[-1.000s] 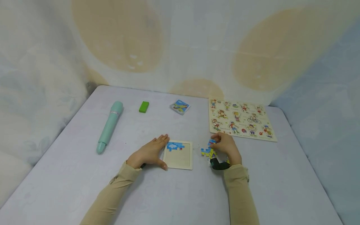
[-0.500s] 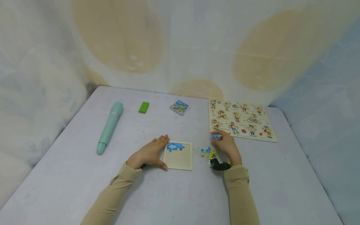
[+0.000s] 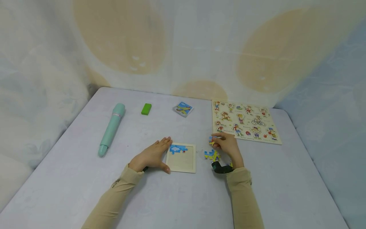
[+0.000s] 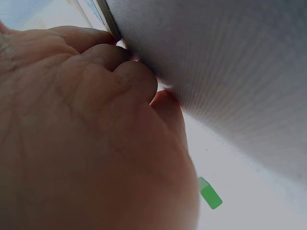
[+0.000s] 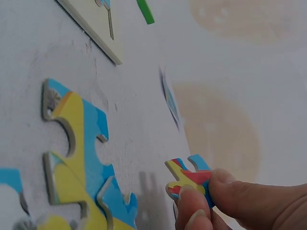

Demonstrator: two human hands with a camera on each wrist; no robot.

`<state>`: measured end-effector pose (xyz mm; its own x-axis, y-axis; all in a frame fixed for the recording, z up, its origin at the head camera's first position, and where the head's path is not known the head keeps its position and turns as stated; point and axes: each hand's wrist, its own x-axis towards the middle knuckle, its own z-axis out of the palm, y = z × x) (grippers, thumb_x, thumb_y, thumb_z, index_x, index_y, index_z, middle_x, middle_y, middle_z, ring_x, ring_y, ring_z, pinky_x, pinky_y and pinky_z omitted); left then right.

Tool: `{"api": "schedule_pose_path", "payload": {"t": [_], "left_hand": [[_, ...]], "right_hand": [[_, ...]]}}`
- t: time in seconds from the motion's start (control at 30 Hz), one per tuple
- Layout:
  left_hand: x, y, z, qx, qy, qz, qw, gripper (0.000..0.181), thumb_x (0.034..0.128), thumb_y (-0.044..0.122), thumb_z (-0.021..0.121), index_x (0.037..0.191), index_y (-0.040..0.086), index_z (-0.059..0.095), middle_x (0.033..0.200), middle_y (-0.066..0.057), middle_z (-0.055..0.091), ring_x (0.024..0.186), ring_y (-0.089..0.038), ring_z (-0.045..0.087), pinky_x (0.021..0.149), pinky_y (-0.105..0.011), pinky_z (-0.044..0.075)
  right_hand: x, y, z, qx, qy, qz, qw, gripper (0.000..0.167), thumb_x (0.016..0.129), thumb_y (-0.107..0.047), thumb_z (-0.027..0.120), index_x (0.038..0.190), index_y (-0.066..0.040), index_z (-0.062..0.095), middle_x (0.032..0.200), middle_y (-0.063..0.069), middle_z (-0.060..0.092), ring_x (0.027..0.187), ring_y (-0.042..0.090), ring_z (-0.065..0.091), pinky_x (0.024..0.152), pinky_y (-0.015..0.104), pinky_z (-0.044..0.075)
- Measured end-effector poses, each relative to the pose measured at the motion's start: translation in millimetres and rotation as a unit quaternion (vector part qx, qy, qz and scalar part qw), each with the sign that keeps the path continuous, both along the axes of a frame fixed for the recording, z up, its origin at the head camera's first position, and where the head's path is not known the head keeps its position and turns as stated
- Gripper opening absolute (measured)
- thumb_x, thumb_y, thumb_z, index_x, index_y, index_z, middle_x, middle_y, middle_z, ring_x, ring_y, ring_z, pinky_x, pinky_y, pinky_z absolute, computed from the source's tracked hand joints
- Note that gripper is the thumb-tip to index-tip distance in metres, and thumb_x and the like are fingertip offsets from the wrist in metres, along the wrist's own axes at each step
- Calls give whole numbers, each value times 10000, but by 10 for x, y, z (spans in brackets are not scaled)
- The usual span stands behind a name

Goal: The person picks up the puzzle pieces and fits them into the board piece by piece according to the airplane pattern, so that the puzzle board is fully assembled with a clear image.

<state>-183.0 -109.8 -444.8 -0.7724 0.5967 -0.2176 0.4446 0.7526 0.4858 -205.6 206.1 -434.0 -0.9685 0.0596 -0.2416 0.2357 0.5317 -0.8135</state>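
Color along a pale tabletop [image 3: 286,181].
A teal, microphone-shaped object [image 3: 111,130] lies left of a green block [image 3: 146,109]; a figure-covered board [image 3: 248,124] rests at right, before a patterned curtain [image 3: 200,41].

No text can be read.
The board [image 3: 247,122] carries small printed words among its figures [image 3: 240,119], but they are too tiny and blurred to make out.

The right hand [image 3: 229,147] partly covers the puzzle piece [image 5: 186,176] it pinches. In the head view, the black wrist camera [image 3: 221,167] partly hides the loose puzzle pieces [image 3: 210,155], and lettering on the picture board [image 3: 247,124] is too small to read. The right wrist view's top edge cuts off the puzzle frame [image 5: 92,29] and green block [image 5: 146,11].
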Motion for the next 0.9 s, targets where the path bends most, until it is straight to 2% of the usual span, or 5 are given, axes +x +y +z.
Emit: {"api": "schedule_pose_path", "payload": {"t": [0.23,0.53,0.7,0.73,0.9], "left_hand": [[2,-2,17,25,21,-44,10000,1221,621,438,889,1519,-36,212,1614,-187,168,1509,-345,123,1229,-516,160],[4,-4,4,28,4,-27,10000,1224,618,439,890,1522,-29,212,1616,-180,166,1511,-338,120,1230,-510,160],[3,-5,0,33,4,-9,10000,1223,617,440,890,1521,-30,213,1617,-180,163,1512,-337,116,1230,-514,158],[3,-6,-3,30,8,-10,10000,1223,618,442,890,1521,-30,214,1617,-180,162,1512,-336,115,1230,-515,157],[-2,-8,-4,1,28,-23,10000,1225,618,450,888,1523,-26,212,1618,-177,161,1513,-333,115,1229,-516,159]], "right_hand": [[1,-53,-21,-375,-167,139,9991,313,971,-171,586,1242,-23,638,824,81,697,621,88,620,581,188,537],[14,-161,-64,-449,-364,638,9963,329,931,-215,648,1198,-23,642,655,-30,652,538,78,541,490,184,405],[11,-251,-81,-824,-386,976,9911,332,920,-183,657,1170,33,625,697,-10,689,537,62,555,470,177,415],[30,-280,-40,-893,-420,1033,9897,332,921,-171,653,1170,46,616,712,1,698,541,63,558,469,178,414],[50,-376,-50,-1056,-478,1154,9865,297,913,-164,666,1133,31,621,722,5,696,534,73,542,465,184,433]]}}
